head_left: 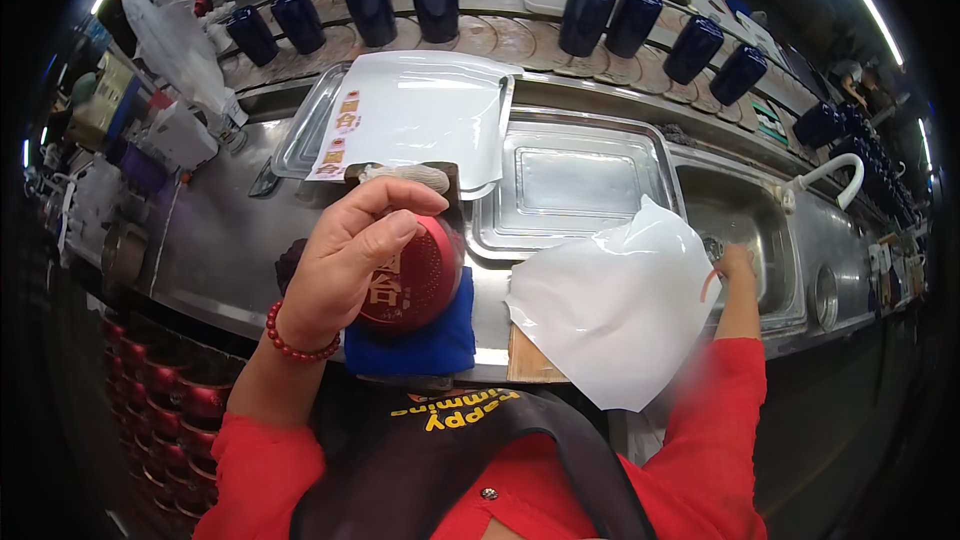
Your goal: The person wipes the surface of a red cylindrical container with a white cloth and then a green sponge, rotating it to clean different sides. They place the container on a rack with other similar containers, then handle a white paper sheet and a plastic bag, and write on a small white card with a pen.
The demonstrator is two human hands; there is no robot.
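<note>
My left hand is curled over a red rounded bottle with gold printing, its thumb and forefinger across the top. Some of its fingers are hidden behind the bottle. A folded blue cloth lies under the bottle, and a pale wrapped pad sits just beyond it. My right hand reaches into the near left part of the metal sink, closed beside a small shiny thing I cannot make out. A curled white glossy sheet lies just left of that arm.
A stack of white sheets with printed labels lies over one tray beside a shallow metal tray. Dark blue bottles line the conveyor behind. A white curved tap stands over the sink. Red bottles fill the lower left.
</note>
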